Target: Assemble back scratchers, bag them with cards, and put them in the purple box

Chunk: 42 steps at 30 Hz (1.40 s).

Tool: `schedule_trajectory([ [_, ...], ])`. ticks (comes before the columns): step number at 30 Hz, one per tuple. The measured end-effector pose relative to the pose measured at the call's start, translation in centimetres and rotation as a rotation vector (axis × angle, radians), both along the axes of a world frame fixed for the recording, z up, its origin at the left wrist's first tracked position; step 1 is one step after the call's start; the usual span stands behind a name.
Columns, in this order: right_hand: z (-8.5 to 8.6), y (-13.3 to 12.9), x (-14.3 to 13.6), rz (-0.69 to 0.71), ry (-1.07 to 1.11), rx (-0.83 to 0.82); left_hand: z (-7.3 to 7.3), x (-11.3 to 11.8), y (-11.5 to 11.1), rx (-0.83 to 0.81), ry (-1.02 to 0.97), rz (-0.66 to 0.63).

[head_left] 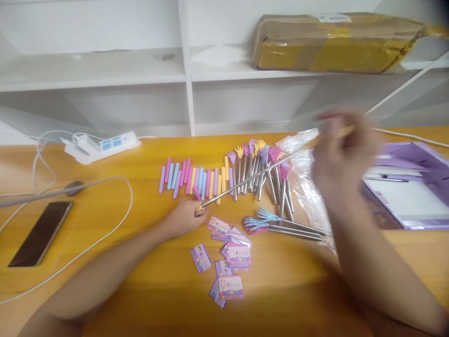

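raised right hand point(342, 154), blurred, and left hand point(185, 217) are gripping, fingers curled, a thin silver metal rod point(256, 175) — likely light, bendable, best held by its yellow ends.

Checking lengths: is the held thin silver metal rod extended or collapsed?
Extended: the rod spans from left hand to right hand.
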State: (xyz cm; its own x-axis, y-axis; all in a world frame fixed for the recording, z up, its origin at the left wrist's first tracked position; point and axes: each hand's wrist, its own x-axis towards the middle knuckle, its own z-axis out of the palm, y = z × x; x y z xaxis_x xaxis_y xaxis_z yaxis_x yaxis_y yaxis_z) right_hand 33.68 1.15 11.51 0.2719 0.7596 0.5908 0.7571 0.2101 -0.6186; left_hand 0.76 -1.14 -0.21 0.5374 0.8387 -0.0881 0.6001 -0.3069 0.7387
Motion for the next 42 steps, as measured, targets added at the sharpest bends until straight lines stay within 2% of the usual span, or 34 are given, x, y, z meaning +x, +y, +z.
schedule_trajectory([
  [1,-1.7,-0.3,-2.4,0.017,-0.016,-0.006,-0.1,0.1,-0.1,-0.005,-0.016,0.025],
  [3,-5.2,-1.3,-7.0,0.300,-0.041,-0.149,-0.2,0.2,-0.2,-0.006,-0.048,0.053],
  [4,-6.6,-1.9,-8.9,0.388,-0.035,-0.197,-0.2,0.3,-0.3,-0.010,-0.063,0.055],
  [5,-7.7,-2.6,-10.2,0.433,-0.014,-0.205,-0.1,0.4,-0.4,-0.016,-0.075,0.051],
  [7,-8.7,-3.6,-11.4,0.467,-0.005,-0.201,0.0,0.5,-0.6,-0.031,-0.093,0.032],
  [14,-8.3,-3.8,-10.1,0.481,0.040,-0.187,0.2,0.5,-0.7,-0.008,-0.101,0.012],
  [18,-8.4,-3.8,-10.2,0.507,0.107,-0.271,0.2,0.5,-0.7,-0.001,-0.108,0.004],
  [22,-8.2,-3.8,-10.0,0.612,0.234,-0.336,-0.2,0.4,-0.6,-0.033,-0.127,0.015],
  [26,-7.8,-3.7,-10.3,0.739,0.479,-0.402,-0.8,0.3,-0.6,-0.059,-0.154,0.044],
  [31,-7.8,-3.0,-10.9,0.852,0.624,-0.535,-0.6,0.2,-0.5,-0.045,-0.123,0.035],
  [36,-7.8,-2.4,-10.6,0.871,0.614,-0.636,-0.5,0.1,-0.3,-0.046,-0.073,0.000],
  [39,-7.4,-2.3,-10.4,0.864,0.589,-0.612,-0.7,0.1,-0.3,-0.060,-0.077,0.009],
  [42,-6.8,-1.7,-10.0,0.784,0.610,-0.561,-0.8,0.1,-0.3,-0.085,-0.096,0.032],
])
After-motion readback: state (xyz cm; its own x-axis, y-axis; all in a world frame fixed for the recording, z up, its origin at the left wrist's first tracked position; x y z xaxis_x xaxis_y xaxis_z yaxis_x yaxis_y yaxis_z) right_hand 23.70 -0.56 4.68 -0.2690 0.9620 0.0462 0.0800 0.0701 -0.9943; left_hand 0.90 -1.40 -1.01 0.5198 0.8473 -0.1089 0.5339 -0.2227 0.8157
